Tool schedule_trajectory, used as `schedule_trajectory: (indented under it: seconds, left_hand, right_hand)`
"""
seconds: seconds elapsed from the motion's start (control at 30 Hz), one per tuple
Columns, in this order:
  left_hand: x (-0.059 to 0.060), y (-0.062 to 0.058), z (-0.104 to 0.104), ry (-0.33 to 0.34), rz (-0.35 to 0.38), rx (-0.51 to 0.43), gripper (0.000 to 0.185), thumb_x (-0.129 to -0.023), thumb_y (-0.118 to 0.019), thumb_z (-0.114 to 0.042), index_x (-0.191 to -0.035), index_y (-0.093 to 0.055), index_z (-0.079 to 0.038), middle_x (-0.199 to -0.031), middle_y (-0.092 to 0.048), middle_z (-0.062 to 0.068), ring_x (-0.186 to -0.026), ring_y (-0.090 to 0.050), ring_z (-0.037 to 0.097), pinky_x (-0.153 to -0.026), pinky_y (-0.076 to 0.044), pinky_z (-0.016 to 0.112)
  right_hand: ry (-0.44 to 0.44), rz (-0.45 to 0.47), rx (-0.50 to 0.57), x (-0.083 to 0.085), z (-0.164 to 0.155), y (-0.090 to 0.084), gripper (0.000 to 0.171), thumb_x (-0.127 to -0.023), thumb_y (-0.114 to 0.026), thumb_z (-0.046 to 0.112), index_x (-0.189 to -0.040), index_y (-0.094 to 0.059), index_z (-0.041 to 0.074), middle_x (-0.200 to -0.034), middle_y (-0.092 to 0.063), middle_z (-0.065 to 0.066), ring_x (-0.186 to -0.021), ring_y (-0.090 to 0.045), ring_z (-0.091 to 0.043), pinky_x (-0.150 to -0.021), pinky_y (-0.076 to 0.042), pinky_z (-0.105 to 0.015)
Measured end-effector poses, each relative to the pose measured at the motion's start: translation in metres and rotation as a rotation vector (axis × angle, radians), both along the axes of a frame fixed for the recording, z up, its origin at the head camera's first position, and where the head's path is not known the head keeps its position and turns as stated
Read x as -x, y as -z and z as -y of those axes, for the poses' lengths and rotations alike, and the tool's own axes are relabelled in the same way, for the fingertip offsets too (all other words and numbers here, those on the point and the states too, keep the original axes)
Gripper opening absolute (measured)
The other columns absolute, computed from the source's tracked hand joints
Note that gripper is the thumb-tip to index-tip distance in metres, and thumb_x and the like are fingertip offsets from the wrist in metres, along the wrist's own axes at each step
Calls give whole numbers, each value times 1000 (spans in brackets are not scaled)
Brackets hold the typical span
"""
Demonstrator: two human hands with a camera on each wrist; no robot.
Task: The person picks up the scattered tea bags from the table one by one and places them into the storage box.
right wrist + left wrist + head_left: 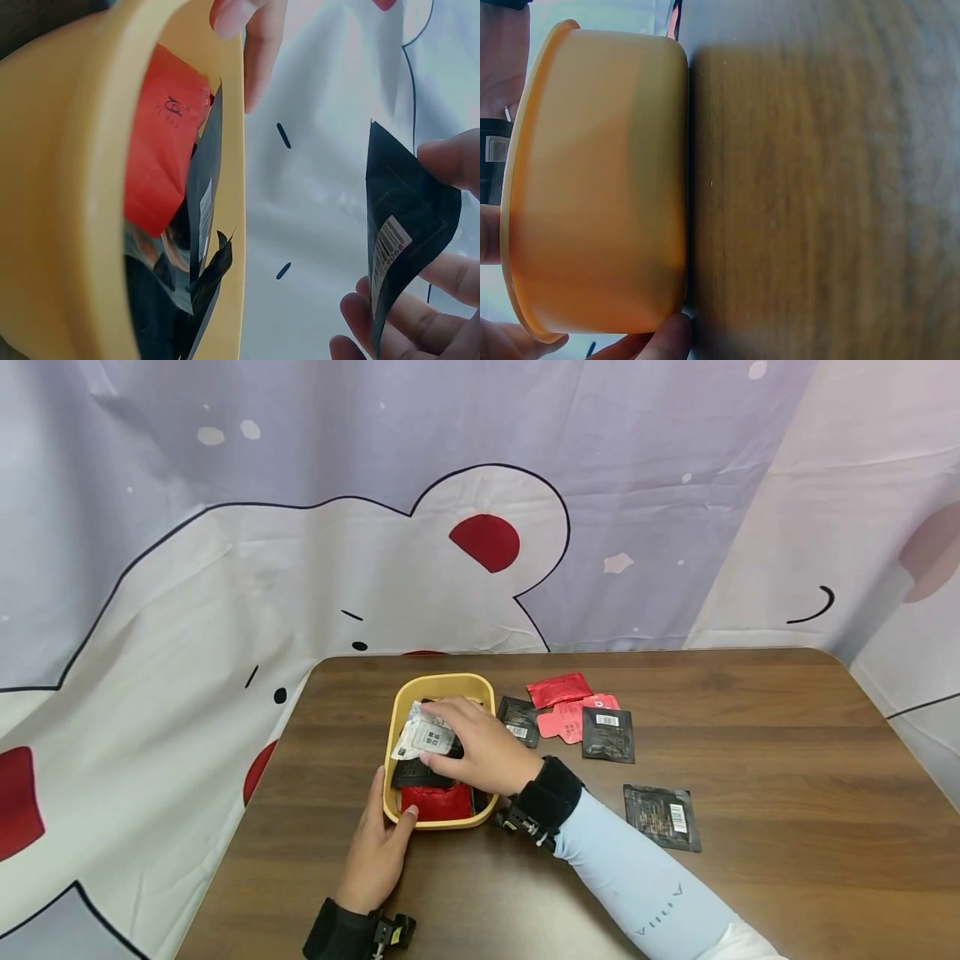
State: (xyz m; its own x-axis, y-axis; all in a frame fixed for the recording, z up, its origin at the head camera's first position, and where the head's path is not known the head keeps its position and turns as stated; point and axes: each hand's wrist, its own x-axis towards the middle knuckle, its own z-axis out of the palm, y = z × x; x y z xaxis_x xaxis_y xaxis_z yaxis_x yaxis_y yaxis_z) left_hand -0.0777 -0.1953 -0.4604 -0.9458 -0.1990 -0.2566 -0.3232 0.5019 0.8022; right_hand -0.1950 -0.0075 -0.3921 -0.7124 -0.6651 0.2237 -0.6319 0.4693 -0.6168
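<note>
My left hand grips the near left side of a yellow plastic bin, thumb over the rim and fingers along the outer wall. Above the bin, my right hand pinches a small flat sachet between thumb and fingers. One side of that sachet is black with a white barcode label; the face toward the head camera looks pale, with a square code. Inside the bin lie a red packet and several black sachets, partly hidden by my right hand.
Right of the bin, a shiny red packet, a pinkish-red one and black sachets lie close together on the wooden table. Another black sachet lies nearer the front. A printed curtain hangs behind the table.
</note>
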Motion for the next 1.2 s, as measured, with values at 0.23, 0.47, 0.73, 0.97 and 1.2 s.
schedule_trajectory:
  seconds: [0.23,0.47,0.73,0.97,1.2]
  left_hand:
    - [0,1,0,2,-6,-15,83,-103,-54,-32,-164,1,-23,-170,-13,14,-156,-20,36,-123,-20,60]
    - [1,1,1,2,8,-2,83,-102,-54,-33,-164,1,-24,-171,-12,15,-156,-20,38,-122,-20,61]
    - [0,2,1,7,-9,-2,83,-103,-54,-32,-164,1,-24,-171,-12,14,-156,-19,36,-123,-20,61]
    - [1,3,1,11,-19,-5,83,-103,-54,-32,-164,2,-25,-171,-12,14,-156,-20,36,-123,-20,61]
    - [2,2,1,2,4,-7,84,-102,-54,-34,-164,2,-26,-171,-11,13,-157,-18,37,-123,-19,62]
  right_hand:
    - [-16,-7,-22,1,-2,1,71,-92,-71,40,-153,-44,17,-149,-50,-6,-134,-50,-22,-115,-43,-42]
    - [-32,-42,-80,2,-4,5,86,-89,-72,49,-159,-33,19,-168,-27,-8,-157,-21,-30,-127,-18,-54]
    - [-14,-35,-116,3,-7,5,91,-88,-72,55,-161,-28,25,-170,-20,-4,-159,-14,-27,-129,-11,-52]
    - [-20,-61,-74,3,-13,6,87,-90,-71,51,-160,-31,21,-167,-28,-5,-158,-18,-30,-128,-14,-55]
    - [-32,-27,-36,0,-21,6,84,-91,-71,46,-160,-31,21,-164,-34,-8,-157,-21,-29,-127,-16,-56]
